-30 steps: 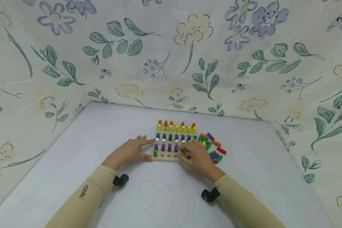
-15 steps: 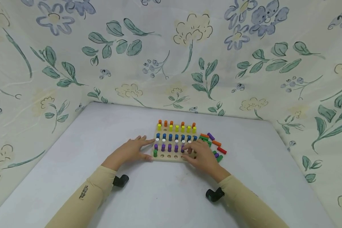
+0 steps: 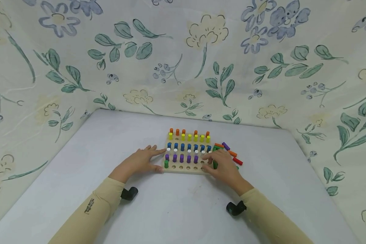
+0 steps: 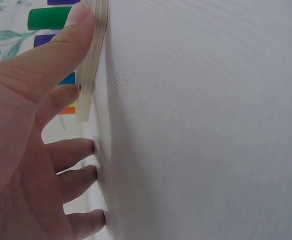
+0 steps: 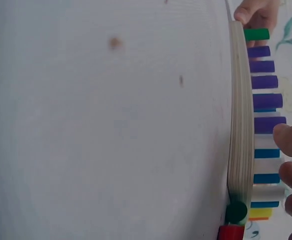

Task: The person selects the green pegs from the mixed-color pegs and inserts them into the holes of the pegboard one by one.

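A wooden pegboard [image 3: 186,171] lies flat on the table, with upright pegs in coloured rows. My left hand [image 3: 140,161] rests at its left side; in the left wrist view the thumb [image 4: 76,30] and index finger press against the board's edge. Beside the thumb stands a lone green peg [image 3: 166,164] in the front row. My right hand [image 3: 224,166] hovers over the board's right end, thumb and fingers apart with nothing between them. To its left is the last purple peg [image 3: 196,159] of its row; a right fingertip [image 5: 288,140] overlaps that peg in the right wrist view.
Loose pegs lie right of the board, among them a red peg [image 3: 237,161], an orange peg [image 3: 232,153] and a purple peg [image 3: 226,146]. My right hand hides some. Behind the white table [image 3: 125,128] hangs a flowered cloth [image 3: 170,84].
My right hand has drawn back to the right, away from the purple row, uncovering its last peg and more front-row holes. It now covers more of the loose pegs. My left hand has stayed put.
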A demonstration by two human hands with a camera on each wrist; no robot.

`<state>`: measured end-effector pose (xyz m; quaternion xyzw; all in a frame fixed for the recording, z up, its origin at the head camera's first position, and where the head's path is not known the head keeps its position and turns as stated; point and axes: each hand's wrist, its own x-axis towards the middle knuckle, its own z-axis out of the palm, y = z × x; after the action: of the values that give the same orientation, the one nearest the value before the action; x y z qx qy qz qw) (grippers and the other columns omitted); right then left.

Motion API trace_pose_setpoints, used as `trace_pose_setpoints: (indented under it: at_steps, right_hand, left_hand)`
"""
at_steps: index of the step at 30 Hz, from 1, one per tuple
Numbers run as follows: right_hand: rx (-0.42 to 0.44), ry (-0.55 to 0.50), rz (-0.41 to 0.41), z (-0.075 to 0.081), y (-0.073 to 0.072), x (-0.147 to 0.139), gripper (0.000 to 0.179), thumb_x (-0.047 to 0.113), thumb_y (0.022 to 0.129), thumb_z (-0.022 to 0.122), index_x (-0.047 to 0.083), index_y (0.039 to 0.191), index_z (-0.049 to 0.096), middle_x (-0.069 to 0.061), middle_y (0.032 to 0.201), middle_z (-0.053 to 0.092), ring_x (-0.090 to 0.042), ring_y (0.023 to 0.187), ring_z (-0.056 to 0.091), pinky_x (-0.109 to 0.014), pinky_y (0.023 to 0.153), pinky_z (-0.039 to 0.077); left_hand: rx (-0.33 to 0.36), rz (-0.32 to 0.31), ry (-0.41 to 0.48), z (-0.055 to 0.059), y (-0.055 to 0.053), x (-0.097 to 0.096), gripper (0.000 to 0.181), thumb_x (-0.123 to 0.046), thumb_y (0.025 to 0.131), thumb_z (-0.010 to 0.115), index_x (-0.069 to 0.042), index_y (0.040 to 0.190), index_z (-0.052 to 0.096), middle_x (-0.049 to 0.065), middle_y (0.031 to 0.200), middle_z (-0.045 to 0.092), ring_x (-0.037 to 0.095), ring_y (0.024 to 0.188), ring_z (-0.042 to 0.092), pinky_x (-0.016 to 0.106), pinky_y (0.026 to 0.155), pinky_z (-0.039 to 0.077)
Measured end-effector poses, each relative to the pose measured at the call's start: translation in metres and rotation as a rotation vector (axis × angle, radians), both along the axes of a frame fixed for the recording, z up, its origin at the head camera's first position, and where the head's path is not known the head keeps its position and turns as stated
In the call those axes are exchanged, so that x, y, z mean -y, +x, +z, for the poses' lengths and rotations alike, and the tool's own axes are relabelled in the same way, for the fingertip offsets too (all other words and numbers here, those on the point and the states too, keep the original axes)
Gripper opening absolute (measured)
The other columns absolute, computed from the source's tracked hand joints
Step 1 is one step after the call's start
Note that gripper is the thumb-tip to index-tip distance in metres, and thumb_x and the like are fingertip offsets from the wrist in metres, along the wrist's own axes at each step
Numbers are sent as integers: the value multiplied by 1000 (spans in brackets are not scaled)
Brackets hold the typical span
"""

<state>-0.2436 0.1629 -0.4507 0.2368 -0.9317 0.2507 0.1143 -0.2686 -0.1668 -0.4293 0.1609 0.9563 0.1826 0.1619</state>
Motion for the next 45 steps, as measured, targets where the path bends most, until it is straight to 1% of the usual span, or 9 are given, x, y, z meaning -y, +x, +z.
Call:
trace_pose_setpoints:
  at_steps: [3,7,10,12,14,16,27,37,45]
  right_hand:
    - [12,5,-17,0,1,-4,26,29,87,83,19,110,76,11,82,61,-14,93,51,-37,87,45]
    - [43,2,-28,0,2,-9,25,27,88,82,17,110,74,8,86,63,-16,92,56,-47,111,42]
    - [63,-12,-41,0,3,-13,27,26,88,82,16,111,74,8,88,64,-16,91,55,-46,109,43]
    - [59,-14,-47,-1,3,-15,27,27,87,82,16,112,75,8,88,65,-16,91,54,-40,95,48]
    - [50,-20,-48,-1,4,-18,28,26,87,83,17,112,75,10,87,65,-15,90,51,-36,81,46]
    - [51,-23,-51,-3,4,-20,28,26,87,83,17,112,75,11,88,65,-15,90,52,-35,80,47]
    - [161,-47,-75,-8,2,-26,39,13,85,79,11,119,61,3,103,65,-17,97,55,-36,83,54]
    - [189,0,-67,-9,0,-28,49,10,83,76,11,128,56,-1,119,64,-19,101,51,-40,86,50]
    - [173,37,-67,-8,0,-28,58,9,85,75,10,139,53,0,123,69,-21,110,52,-52,102,44]
  left_hand:
    - [4,6,-4,0,0,-1,86,-53,85,77,-24,157,41,25,164,25,49,152,15,70,118,15]
    - [5,14,-4,1,0,-1,86,-52,85,77,-25,157,41,24,164,25,48,152,14,70,118,14]
    - [10,18,-1,0,0,-1,86,-52,85,77,-25,158,41,24,164,24,48,152,14,72,117,15]
    - [12,18,0,-1,0,-1,86,-52,85,77,-26,158,41,23,164,24,48,152,14,73,116,15]
    - [14,18,2,-1,0,-1,86,-53,85,77,-26,158,41,23,164,24,48,152,14,74,116,16]
    - [12,17,4,-2,0,0,86,-52,85,78,-26,158,41,23,164,24,48,152,14,73,116,15]
    - [19,23,5,-7,-1,2,87,-54,83,78,-27,157,41,23,164,24,48,152,14,72,117,14]
    - [11,21,-3,-4,0,1,86,-53,84,78,-26,157,41,24,164,25,48,152,15,72,117,14]
    - [-1,14,9,-2,1,1,85,-51,84,78,-25,157,42,24,164,25,47,152,14,70,119,13]
